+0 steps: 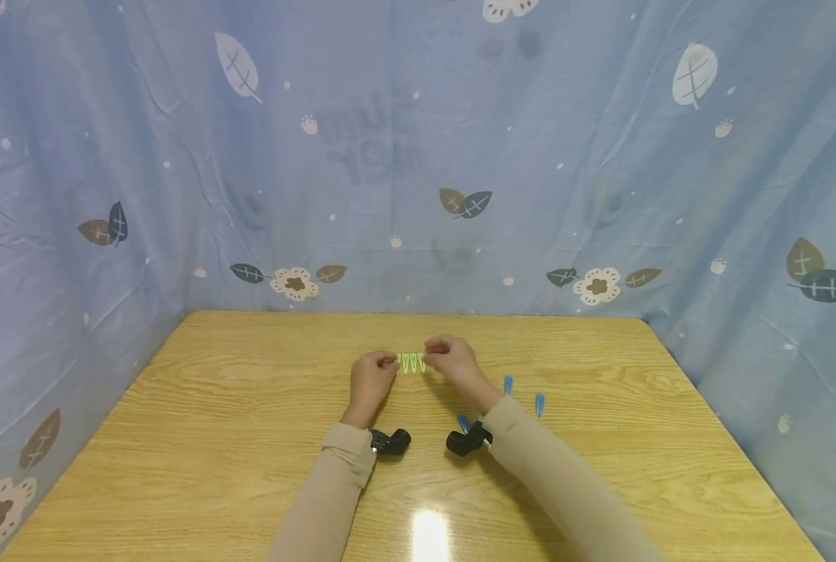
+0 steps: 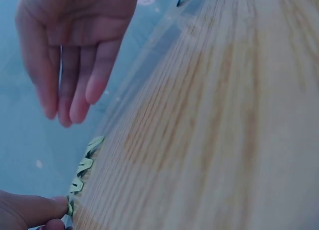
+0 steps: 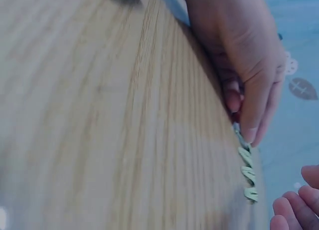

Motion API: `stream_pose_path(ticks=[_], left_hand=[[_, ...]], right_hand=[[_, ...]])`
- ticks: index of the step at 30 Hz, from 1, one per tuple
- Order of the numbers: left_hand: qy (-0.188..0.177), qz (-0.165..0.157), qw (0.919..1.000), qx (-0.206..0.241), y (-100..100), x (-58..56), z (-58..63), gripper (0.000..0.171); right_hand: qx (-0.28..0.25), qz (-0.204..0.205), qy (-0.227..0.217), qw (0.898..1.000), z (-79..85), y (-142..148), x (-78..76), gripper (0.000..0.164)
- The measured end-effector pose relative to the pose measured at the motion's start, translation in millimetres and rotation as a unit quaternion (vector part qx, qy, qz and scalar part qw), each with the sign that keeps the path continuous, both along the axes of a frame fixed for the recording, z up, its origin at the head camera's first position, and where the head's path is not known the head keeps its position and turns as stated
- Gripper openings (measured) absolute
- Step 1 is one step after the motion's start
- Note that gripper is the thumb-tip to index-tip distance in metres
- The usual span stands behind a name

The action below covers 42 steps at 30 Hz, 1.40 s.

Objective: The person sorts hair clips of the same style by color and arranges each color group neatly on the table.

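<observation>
Head view: table (image 1: 249, 375) bears green clips (image 1: 413, 362), right grip (image 1: 456, 364) pinching endmost.

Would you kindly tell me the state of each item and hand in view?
Green clips: four in a row; open or closed, too small to tell.
Blue clips: three, lying apart on the table.
Left hand: pinching the leftmost green clip.
Right hand: fingers extended beside the row's right end, apparently empty.
Curtain: hanging, creased.

Free tabletop (image 1: 214, 421) at left, green clips (image 1: 414, 363) between hands (image 1: 374, 381) (image 1: 454, 363), blue clips (image 1: 540, 404) at right, curtain (image 1: 403, 156) behind
</observation>
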State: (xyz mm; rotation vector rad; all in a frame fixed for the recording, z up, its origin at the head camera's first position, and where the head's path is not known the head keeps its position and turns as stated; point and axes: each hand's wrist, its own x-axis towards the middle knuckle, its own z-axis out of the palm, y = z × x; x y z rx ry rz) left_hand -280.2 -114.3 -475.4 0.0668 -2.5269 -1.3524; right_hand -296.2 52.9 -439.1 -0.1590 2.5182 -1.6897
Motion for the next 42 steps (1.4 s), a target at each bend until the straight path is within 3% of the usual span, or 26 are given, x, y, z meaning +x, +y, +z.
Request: stream_pose_path(ticks=[16,23,31,42], left_hand=[[0.004,-0.004,1.0000,-0.003,-1.6,-1.0,-1.3,0.014],[0.038,-0.009,0.9992,0.002,-3.4,-0.8,-2.7,0.012],[0.000,0.004,1.0000,-0.004,-2.1,-2.8,-1.5,0.014],[-0.003,0.004,1.0000,-0.002,-1.0,-1.9,-2.4,0.015]], right_hand=[[-0.057,0.081,-0.011,0.995,7.1,40.3,36.5,0.046],[-0.057,0.084,-0.015,0.995,2.5,65.0,53.0,0.046],[-0.083,0.085,-0.014,0.993,-2.4,94.2,70.8,0.046],[-0.064,0.067,0.003,0.996,-9.0,124.7,93.9,0.044]])
